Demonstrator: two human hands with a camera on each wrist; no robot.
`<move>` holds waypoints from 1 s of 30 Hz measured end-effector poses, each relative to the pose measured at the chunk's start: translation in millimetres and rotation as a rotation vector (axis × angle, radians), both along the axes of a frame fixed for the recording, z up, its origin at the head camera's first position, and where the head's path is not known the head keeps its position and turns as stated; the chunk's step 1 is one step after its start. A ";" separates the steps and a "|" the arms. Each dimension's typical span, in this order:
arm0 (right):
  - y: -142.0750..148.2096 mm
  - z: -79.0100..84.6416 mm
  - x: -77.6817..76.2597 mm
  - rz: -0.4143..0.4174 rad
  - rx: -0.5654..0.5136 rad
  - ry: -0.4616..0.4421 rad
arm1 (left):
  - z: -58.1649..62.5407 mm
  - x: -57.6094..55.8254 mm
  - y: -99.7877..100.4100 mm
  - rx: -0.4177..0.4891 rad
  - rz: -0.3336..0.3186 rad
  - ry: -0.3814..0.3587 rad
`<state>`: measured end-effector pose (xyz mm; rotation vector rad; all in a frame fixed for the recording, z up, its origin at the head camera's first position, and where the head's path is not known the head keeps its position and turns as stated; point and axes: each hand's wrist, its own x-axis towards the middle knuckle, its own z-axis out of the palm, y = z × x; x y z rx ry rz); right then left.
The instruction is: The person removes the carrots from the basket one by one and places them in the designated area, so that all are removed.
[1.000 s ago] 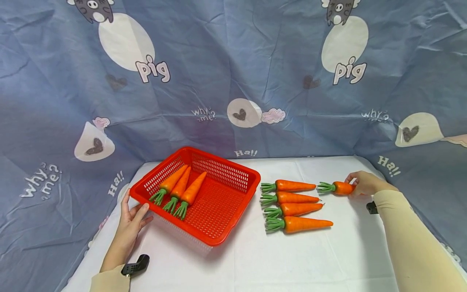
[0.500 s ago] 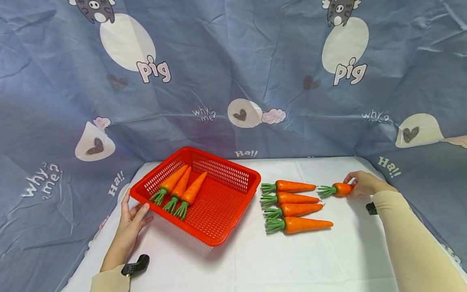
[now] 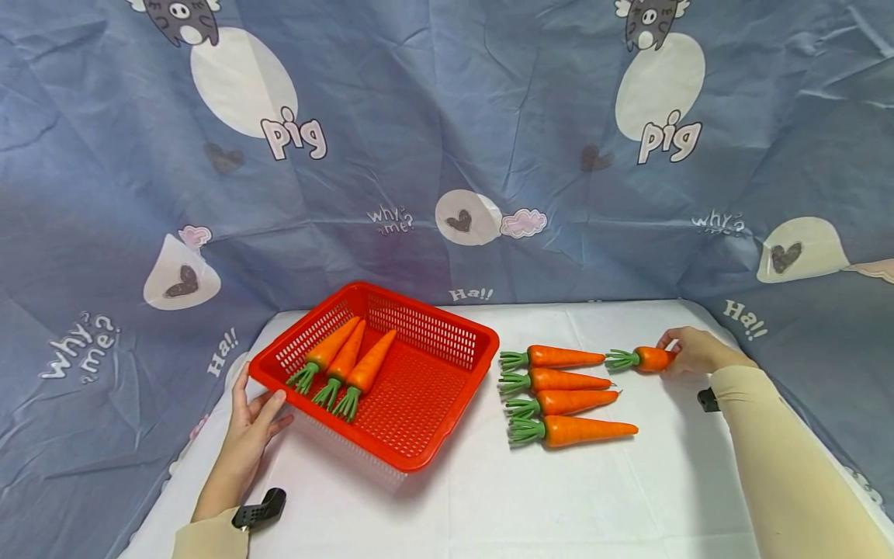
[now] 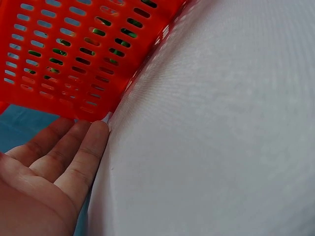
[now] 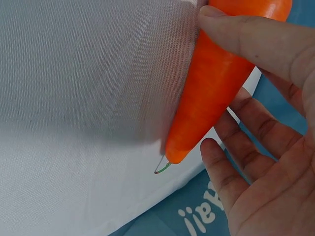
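My left hand (image 3: 249, 425) holds the near left corner of a red perforated plastic basket (image 3: 447, 427), thumb and index finger on either side of it. In the left wrist view, straight fingers (image 4: 81, 157) meet the lower edge of the basket wall (image 4: 54, 101). Three carrots with green tops, one a carrot (image 3: 373, 361) nearest the middle, lie inside. At the right, my right hand (image 3: 698, 353) pinches another carrot (image 3: 653, 359), leaves pointing left. The right wrist view shows the thumb (image 5: 236, 32) across this carrot (image 5: 211, 83), its thin tip free and other fingers behind.
Several carrots lie stacked in a column on the white tablecloth (image 3: 531, 497), between basket and right hand; the nearest carrot (image 3: 590, 430) looks longest. A blue printed curtain (image 3: 391, 140) surrounds the table's back and sides.
My right hand has shifted very slightly left with its carrot. My left hand, the basket and the other carrots stay put.
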<state>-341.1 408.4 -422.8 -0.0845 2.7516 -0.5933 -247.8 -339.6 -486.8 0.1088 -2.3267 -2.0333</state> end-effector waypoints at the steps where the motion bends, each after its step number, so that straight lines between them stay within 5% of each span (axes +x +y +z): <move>1: -0.1 0.1 0.2 -0.001 0.001 0.002 | 0.1 0.1 -0.1 -0.001 0.000 0.000; 16: -7.0 4.6 1.0 -0.001 0.002 0.002 | -0.1 1.2 0.2 0.003 -0.005 0.009; 30: -21.1 13.4 4.3 0.094 -0.007 0.012 | -0.4 -1.2 0.4 0.010 0.007 0.008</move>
